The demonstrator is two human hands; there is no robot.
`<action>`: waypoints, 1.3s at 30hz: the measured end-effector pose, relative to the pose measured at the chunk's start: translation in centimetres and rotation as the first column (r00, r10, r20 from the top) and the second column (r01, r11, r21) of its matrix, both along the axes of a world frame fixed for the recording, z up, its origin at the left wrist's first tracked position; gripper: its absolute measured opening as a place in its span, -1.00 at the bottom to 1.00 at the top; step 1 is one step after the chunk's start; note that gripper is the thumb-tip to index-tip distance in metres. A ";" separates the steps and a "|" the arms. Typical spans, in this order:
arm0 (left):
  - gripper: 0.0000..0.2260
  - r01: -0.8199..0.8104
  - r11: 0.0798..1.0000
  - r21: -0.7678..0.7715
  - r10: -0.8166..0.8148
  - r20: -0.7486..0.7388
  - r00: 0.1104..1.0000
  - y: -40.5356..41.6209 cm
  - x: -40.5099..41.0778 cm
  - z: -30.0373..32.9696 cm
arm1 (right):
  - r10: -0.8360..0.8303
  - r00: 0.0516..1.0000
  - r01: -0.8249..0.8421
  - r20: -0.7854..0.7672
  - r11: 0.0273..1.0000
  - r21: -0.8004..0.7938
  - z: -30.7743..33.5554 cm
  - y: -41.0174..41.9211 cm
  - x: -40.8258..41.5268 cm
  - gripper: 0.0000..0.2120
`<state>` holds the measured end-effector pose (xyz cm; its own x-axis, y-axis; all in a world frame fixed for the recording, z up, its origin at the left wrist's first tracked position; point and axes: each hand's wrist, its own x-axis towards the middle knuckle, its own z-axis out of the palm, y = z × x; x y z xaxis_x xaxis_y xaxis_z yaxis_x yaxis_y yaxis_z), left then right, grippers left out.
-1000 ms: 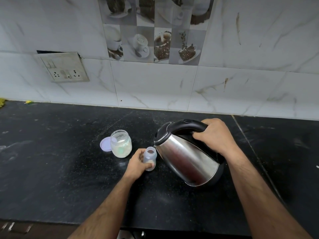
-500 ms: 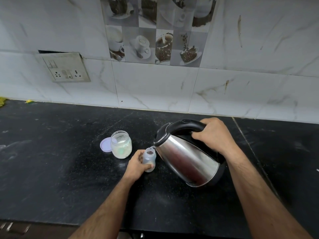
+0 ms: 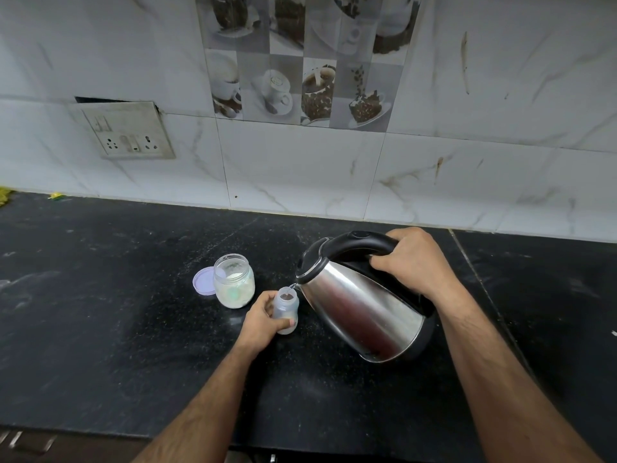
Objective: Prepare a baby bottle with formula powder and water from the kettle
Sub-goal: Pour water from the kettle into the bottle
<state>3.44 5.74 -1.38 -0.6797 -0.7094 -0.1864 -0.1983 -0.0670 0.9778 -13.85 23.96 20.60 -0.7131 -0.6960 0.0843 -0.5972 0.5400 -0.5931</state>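
- My right hand (image 3: 412, 260) clenches the kettle (image 3: 362, 304) handle, spout tipped just over the baby bottle (image 3: 286, 310) mouth.
- My left hand (image 3: 263, 320) grasps the bottle, standing on the counter (image 3: 100, 295) beside the open formula jar (image 3: 234, 281).
- I'd tilt slowly, keeping the stream thin and centred, and hold the bottle steady.

From my feed I see two bare forearms reaching in from the bottom edge, with no sleeve cuff visible on either one. Both carry dark hair along their length, thicker toward the wrists. The left hand (image 3: 263, 317) wears no ring, watch or band that I can make out, and the right hand (image 3: 412, 259) is likewise plain, knuckles showing. Fingernails are too small for me to judge. I see no gloves on either.
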 end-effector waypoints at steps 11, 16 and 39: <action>-0.49 0.001 1.000 -0.024 -0.001 0.008 1.000 0.0 0.1 -0.2 | -0.006 1.000 0.007 -0.028 1.000 0.023 -0.2 -0.1 -0.2 -0.89; -0.50 0.005 0.999 -0.037 -0.005 0.009 1.000 0.1 -0.1 0.0 | -0.001 1.000 0.002 -0.031 1.000 0.016 -0.1 0.0 -0.3 -0.91; -0.47 -0.008 0.999 -0.050 0.009 0.020 1.000 0.2 -0.1 0.4 | -0.003 1.000 0.003 -0.011 1.000 0.014 -0.1 0.1 -0.4 -0.92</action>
